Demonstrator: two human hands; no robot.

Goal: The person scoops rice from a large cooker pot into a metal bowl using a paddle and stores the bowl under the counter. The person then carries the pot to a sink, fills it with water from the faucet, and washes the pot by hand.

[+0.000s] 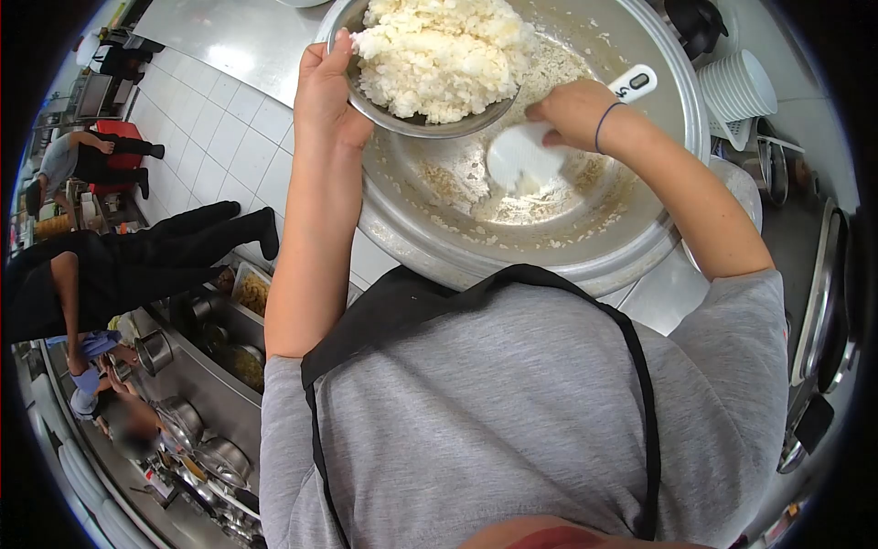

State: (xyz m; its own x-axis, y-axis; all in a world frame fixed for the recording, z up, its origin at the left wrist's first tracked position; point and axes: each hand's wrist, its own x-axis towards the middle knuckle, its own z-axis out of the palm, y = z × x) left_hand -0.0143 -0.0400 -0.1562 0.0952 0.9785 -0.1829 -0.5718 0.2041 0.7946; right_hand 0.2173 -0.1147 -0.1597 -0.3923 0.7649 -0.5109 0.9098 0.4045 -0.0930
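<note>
A metal bowl heaped with white rice (439, 59) is tilted over the left part of a large round metal pot (393, 220). My left hand (331, 91) grips the bowl by its left rim, thumb on top. Inside the pot, my right hand (578, 114) is closed on a white rice paddle (526, 157), whose flat blade is near the pot's bottom. The paddle's handle with a dark-rimmed hole sticks out past the hand. Rice grains cling to the pot's wall and floor.
Stacked white containers (741, 87) stand right of the pot, with metal trays (819, 293) beyond. A steel table (229, 37) lies at upper left. People in dark clothes (119, 265) stand at left beside a counter with pans (219, 457) and food trays (250, 291).
</note>
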